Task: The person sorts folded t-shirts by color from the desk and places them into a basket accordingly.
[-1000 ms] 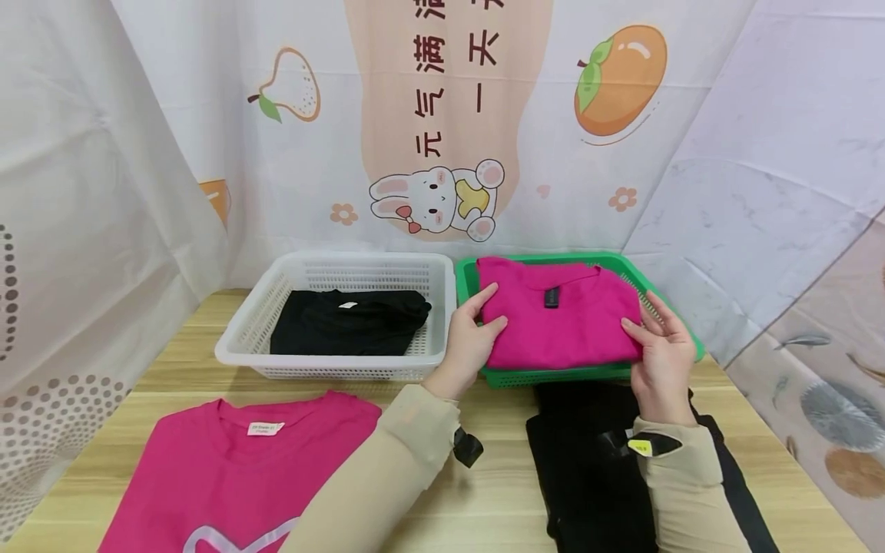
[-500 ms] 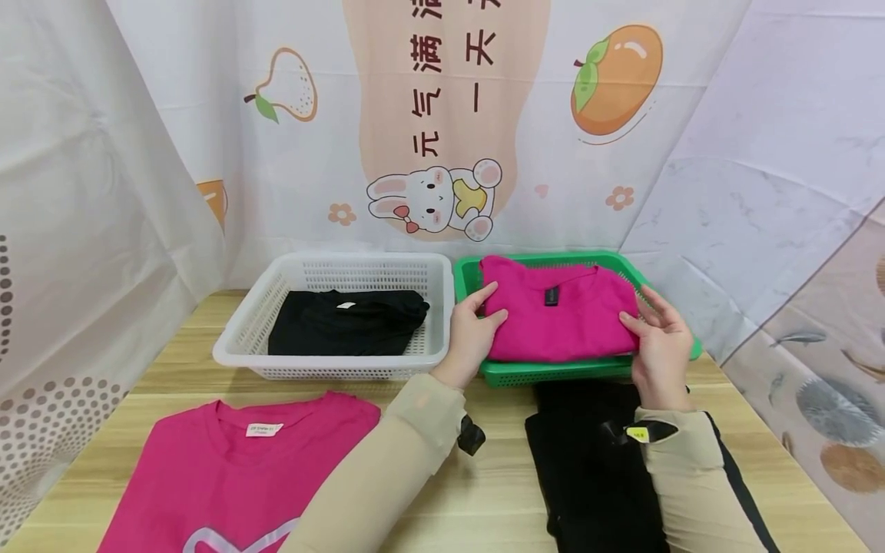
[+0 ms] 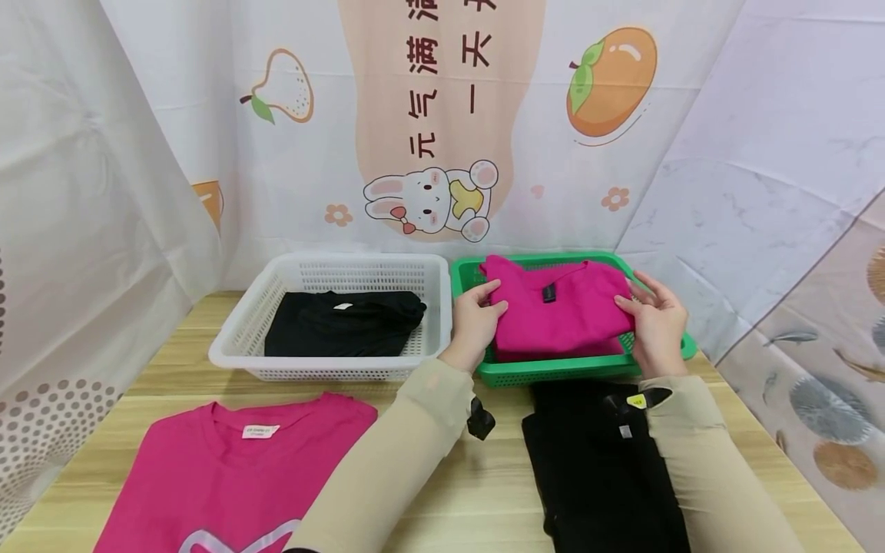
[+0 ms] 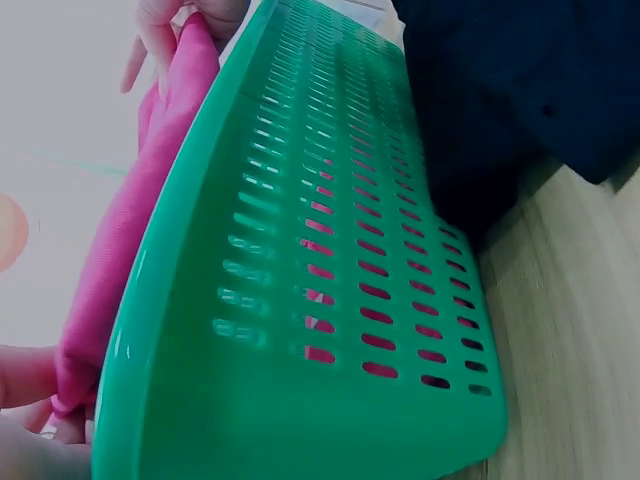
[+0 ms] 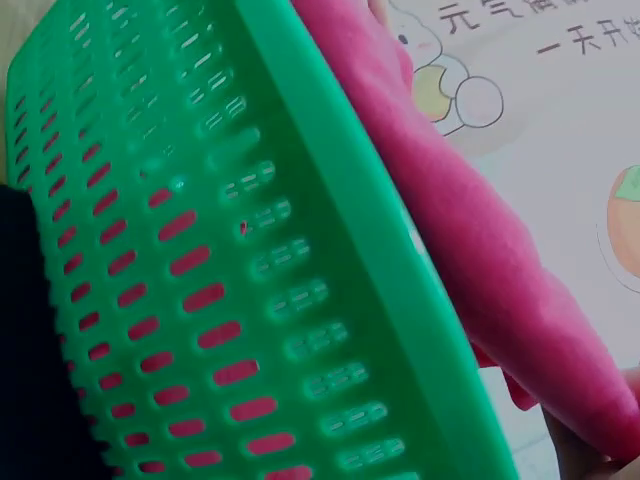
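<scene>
A folded pink shirt (image 3: 567,319) with a dark neck label lies over the green basket (image 3: 546,374) in the head view. My left hand (image 3: 473,329) pinches its left edge, thumb on top. At the opposite edge, my right hand (image 3: 657,326) grips the cloth between thumb and fingers. In the left wrist view, the pink shirt (image 4: 135,220) runs above the basket rim, and more pink shows through the slots in the basket wall (image 4: 260,420). The right wrist view has the shirt (image 5: 480,220) bulging above the green rim (image 5: 340,170); my right fingers are mostly hidden under its end.
Left of the green basket stands a white basket (image 3: 346,374) holding a folded black garment (image 3: 339,330). A pink shirt (image 3: 242,468) with a white print lies at the table's front left. Black folded clothing (image 3: 601,476) lies in front of the green basket. A printed curtain (image 3: 290,184) hangs behind.
Both hands have kept hold of the pink shirt. Its front edge has moved back from the basket's front rim, uncovering pink fabric beneath. The right hand has shifted slightly up and left.
</scene>
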`<act>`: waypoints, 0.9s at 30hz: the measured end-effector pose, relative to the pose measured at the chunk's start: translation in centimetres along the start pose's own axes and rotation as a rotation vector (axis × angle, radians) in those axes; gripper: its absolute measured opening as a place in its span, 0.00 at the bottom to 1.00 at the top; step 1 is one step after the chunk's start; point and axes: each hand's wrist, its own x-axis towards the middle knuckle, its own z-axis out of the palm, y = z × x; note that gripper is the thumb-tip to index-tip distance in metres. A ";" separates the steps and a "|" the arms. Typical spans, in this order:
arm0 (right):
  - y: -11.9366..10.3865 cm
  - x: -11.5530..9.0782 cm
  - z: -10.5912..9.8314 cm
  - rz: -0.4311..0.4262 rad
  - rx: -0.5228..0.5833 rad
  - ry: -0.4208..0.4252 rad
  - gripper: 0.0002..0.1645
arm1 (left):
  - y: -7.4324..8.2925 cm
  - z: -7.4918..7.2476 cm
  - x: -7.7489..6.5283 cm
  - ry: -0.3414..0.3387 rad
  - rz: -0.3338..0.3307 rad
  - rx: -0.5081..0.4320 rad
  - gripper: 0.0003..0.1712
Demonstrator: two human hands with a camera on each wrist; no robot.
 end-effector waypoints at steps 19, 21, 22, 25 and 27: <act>1.8 0.7 0.3 -0.150 0.005 0.028 0.29 | -0.1 -0.1 0.4 0.052 0.057 0.084 0.25; 1.9 0.7 0.3 -0.160 0.028 0.027 0.28 | 0.0 -0.5 0.6 0.068 0.094 0.082 0.25; 2.0 0.8 0.2 -0.167 0.042 0.027 0.28 | 0.1 -0.7 0.6 0.073 0.113 0.080 0.25; 2.1 0.9 0.0 -0.219 0.060 0.014 0.26 | 0.4 -1.3 0.7 0.083 0.142 0.068 0.24; 2.2 0.9 -0.1 -0.249 0.069 0.002 0.26 | 0.6 -1.6 0.7 0.083 0.145 0.060 0.22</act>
